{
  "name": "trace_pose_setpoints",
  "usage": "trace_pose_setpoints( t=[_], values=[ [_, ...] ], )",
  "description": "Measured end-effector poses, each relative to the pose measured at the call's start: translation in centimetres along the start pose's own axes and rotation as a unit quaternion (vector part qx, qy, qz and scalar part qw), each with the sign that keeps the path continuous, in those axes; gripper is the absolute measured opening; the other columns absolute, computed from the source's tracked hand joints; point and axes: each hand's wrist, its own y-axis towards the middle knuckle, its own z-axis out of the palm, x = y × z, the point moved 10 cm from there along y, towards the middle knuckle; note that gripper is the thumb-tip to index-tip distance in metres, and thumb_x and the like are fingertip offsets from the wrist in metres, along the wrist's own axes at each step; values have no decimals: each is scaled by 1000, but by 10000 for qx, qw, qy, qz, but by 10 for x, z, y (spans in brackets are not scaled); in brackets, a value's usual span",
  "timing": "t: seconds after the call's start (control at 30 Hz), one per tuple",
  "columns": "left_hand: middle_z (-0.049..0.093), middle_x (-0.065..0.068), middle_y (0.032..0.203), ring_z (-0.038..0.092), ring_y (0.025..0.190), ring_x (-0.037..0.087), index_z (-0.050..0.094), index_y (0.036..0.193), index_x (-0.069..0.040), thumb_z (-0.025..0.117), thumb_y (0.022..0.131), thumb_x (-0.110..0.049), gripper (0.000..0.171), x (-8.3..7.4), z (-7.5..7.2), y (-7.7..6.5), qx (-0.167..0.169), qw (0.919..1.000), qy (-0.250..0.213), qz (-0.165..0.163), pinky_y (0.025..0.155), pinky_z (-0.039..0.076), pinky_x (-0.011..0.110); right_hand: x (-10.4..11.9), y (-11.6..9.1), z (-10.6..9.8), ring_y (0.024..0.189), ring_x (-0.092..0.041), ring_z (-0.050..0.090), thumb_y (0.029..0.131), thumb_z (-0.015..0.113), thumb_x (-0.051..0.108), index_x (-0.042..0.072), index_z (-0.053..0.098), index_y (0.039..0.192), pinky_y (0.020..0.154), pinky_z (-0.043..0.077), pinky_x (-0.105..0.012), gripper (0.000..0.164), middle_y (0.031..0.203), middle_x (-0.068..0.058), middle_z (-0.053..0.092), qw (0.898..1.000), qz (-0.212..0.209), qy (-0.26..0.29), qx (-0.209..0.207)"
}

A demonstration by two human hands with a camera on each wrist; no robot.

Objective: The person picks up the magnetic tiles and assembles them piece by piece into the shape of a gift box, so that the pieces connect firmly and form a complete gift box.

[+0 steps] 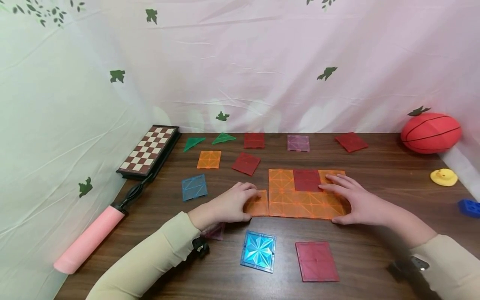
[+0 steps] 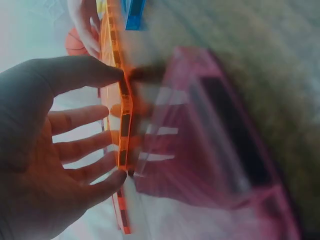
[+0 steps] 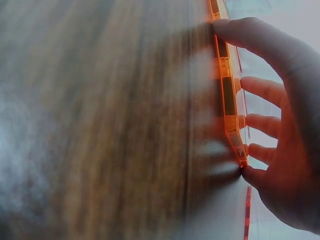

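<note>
A flat panel of orange magnetic tiles (image 1: pixel 300 204) lies on the table, with a red square tile (image 1: pixel 307 180) set in its far side. My right hand (image 1: pixel 360 202) grips the panel's right end, thumb at the near edge and fingers spread over the top. My left hand (image 1: pixel 232 203) holds a small orange square tile (image 1: pixel 258 205) between thumb and fingers. That tile lies flat against or just beside the panel's left edge; a thin line parts them. In the left wrist view, a purple tile (image 2: pixel 200 135) looms close, partly under the left forearm in the head view.
Nearer me lie a shiny blue tile (image 1: pixel 258 251) and a red tile (image 1: pixel 317 261). Several loose tiles are farther back, including a purple one (image 1: pixel 298 143). A chessboard (image 1: pixel 150 150) and pink-handled pump (image 1: pixel 90 239) line the left; a red ball (image 1: pixel 431 133) and yellow duck (image 1: pixel 443 177) the right.
</note>
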Motion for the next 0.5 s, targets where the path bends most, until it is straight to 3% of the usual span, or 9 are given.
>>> trace_pose_setpoints(
  t=[0.13, 0.23, 0.4, 0.5],
  values=[
    [55, 11, 140, 49, 128, 27, 61, 137, -7, 77, 88, -20, 52, 0, -4, 6, 95, 9997, -182, 94, 110, 40, 43, -1, -1, 1, 142, -51, 20, 76, 87, 47, 21, 49, 151, 97, 31, -80, 89, 160, -20, 29, 10000, -19, -10, -12],
    [55, 12, 140, 50, 129, 28, 60, 136, -5, 72, 91, -22, 50, 9, -16, 13, -86, 9997, -219, 74, 111, 39, 43, -1, -1, 0, 142, -51, 20, 75, 88, 45, 19, 49, 151, 97, 31, -79, 89, 160, -21, 29, 10000, -55, -20, -51],
    [52, 14, 143, 48, 132, 30, 56, 141, -5, 70, 95, -21, 51, 51, -43, 27, -663, 9964, -139, -511, 112, 38, 44, 0, 0, 1, 142, -51, 20, 76, 88, 46, 19, 49, 151, 98, 32, -79, 88, 160, -21, 29, 10000, -48, -43, -53],
    [43, 16, 154, 42, 139, 34, 52, 146, -6, 70, 96, -20, 55, 76, -47, 34, -658, 9940, -161, -864, 114, 35, 46, 0, 0, 2, 142, -51, 19, 76, 87, 47, 20, 49, 151, 98, 32, -79, 88, 160, -21, 28, 10000, -24, -34, -21]
  ],
)
